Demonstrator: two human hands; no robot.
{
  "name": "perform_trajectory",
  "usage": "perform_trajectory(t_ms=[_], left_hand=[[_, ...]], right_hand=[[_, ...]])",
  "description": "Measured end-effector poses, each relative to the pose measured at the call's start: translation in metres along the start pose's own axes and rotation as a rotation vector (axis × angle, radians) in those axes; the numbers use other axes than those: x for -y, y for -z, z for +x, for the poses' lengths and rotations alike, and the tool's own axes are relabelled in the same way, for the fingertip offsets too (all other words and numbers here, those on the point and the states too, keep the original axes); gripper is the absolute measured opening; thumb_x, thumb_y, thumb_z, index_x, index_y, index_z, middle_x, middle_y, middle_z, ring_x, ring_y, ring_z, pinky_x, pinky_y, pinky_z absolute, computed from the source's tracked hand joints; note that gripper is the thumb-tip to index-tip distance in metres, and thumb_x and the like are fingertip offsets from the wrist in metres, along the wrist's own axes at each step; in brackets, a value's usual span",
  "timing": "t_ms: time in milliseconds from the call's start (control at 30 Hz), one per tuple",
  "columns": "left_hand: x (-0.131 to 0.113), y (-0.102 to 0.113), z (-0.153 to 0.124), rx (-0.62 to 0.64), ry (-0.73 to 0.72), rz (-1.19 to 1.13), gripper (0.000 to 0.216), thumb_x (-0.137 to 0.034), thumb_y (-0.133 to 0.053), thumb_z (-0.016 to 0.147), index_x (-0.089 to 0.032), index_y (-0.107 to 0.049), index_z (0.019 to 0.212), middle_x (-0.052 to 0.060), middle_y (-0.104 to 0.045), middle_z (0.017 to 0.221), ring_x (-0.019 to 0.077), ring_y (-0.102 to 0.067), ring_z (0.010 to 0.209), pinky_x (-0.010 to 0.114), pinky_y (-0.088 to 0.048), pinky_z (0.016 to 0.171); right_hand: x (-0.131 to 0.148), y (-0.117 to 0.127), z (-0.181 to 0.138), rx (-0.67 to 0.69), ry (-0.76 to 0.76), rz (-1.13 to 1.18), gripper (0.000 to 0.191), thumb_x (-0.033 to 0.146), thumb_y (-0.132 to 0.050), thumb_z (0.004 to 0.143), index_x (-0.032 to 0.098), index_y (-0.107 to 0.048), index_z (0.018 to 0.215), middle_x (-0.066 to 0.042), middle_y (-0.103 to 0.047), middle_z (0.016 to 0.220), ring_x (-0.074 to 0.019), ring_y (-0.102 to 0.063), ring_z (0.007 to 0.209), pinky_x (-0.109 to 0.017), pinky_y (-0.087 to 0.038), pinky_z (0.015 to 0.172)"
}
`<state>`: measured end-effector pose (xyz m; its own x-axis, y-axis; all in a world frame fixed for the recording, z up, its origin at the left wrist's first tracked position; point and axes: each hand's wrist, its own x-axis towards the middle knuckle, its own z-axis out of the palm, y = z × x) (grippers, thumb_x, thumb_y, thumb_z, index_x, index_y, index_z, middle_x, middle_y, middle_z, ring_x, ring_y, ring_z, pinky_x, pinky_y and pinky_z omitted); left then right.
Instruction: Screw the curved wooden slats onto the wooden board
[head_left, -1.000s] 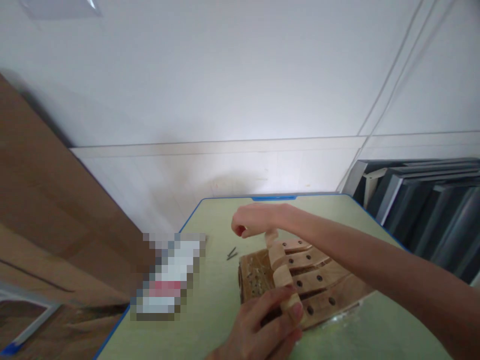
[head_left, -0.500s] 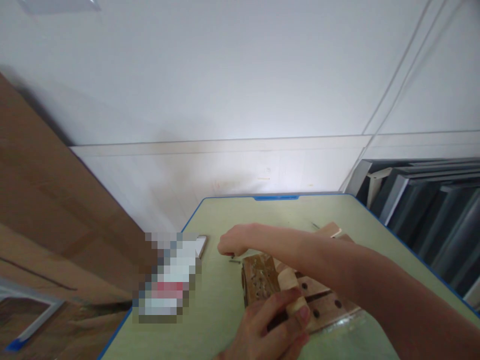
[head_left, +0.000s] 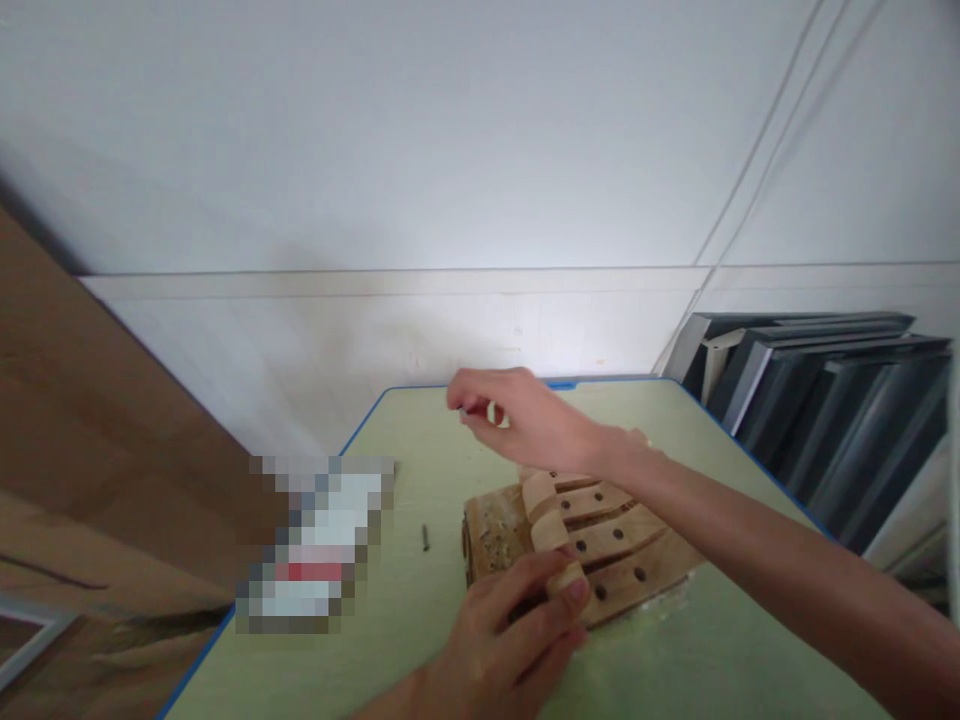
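Observation:
My left hand is closed around a pale rounded wooden block at the near end of a slotted wooden piece. That piece has several long strips with dark round holes. Its left end lies beside a rough brown wood block, whose near side my left hand partly covers. My right hand is raised above the far part of the table, fingers pinched on a small metal screw, mostly hidden. A loose screw lies on the table, left of the brown block.
The pale green table has a blue edge. A blurred-out flat item lies at its left side. Dark flat panels lean to the right of the table. Large cardboard stands at the left. A white wall closes off the back.
My right hand has lifted off the tabletop near the screws and moved up and away, pinching one. The other screw now lies turned. My left hand keeps its hold on the pale block.

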<state>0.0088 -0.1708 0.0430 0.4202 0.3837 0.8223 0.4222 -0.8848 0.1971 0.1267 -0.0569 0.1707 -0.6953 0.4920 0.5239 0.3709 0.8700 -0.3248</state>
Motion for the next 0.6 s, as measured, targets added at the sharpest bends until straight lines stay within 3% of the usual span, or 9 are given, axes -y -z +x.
perform_trajectory(t_ms=[100, 200, 367, 500, 600], left_hand=[[0.001, 0.002, 0.004, 0.009, -0.017, 0.017, 0.023, -0.018, -0.056, 0.087, -0.017, -0.059, 0.11, 0.01, -0.066, 0.105, 0.0127, -0.067, 0.09, 0.019, -0.055, 0.076], [0.003, 0.003, 0.007, 0.017, -0.042, 0.023, 0.02, -0.02, -0.055, 0.088, -0.017, -0.06, 0.107, 0.009, -0.066, 0.102, 0.0118, -0.068, 0.088, 0.018, -0.055, 0.075], [0.005, 0.002, 0.012, 0.028, -0.048, 0.06, 0.026, -0.023, -0.06, 0.086, -0.02, -0.058, 0.112, 0.008, -0.066, 0.103, 0.0115, -0.068, 0.085, 0.018, -0.056, 0.073], [0.011, -0.002, 0.023, 0.062, -0.081, 0.112, 0.043, -0.043, -0.066, 0.081, -0.025, -0.056, 0.118, 0.009, -0.064, 0.113, 0.0142, -0.068, 0.086, 0.021, -0.058, 0.071], [0.018, -0.006, 0.033, 0.077, -0.074, 0.142, 0.046, -0.049, -0.065, 0.079, -0.027, -0.056, 0.118, 0.008, -0.064, 0.113, 0.0145, -0.068, 0.087, 0.021, -0.058, 0.07]], right_hand=[[0.025, 0.019, -0.052, -0.312, -0.089, 0.054, 0.008, 0.01, -0.049, 0.089, 0.016, -0.054, 0.091, 0.0, -0.061, 0.082, -0.008, -0.056, 0.068, -0.022, -0.049, 0.064], [0.042, 0.014, -0.107, -0.467, -0.15, 0.102, 0.016, 0.008, -0.052, 0.087, 0.02, -0.054, 0.096, -0.001, -0.063, 0.084, -0.0106, -0.061, 0.076, -0.02, -0.052, 0.064], [0.042, -0.015, -0.167, -0.54, -0.194, 0.068, 0.024, 0.004, -0.062, 0.078, 0.019, -0.059, 0.097, -0.002, -0.07, 0.079, -0.0119, -0.068, 0.072, -0.016, -0.057, 0.063], [0.034, -0.025, -0.183, -0.535, -0.135, 0.018, 0.024, 0.003, -0.062, 0.078, 0.018, -0.064, 0.096, -0.004, -0.072, 0.077, -0.0131, -0.07, 0.066, -0.016, -0.059, 0.061], [0.03, -0.026, -0.186, -0.494, -0.124, -0.022, 0.019, 0.007, -0.062, 0.081, 0.018, -0.067, 0.096, -0.006, -0.074, 0.08, -0.0144, -0.072, 0.069, -0.016, -0.06, 0.062]])
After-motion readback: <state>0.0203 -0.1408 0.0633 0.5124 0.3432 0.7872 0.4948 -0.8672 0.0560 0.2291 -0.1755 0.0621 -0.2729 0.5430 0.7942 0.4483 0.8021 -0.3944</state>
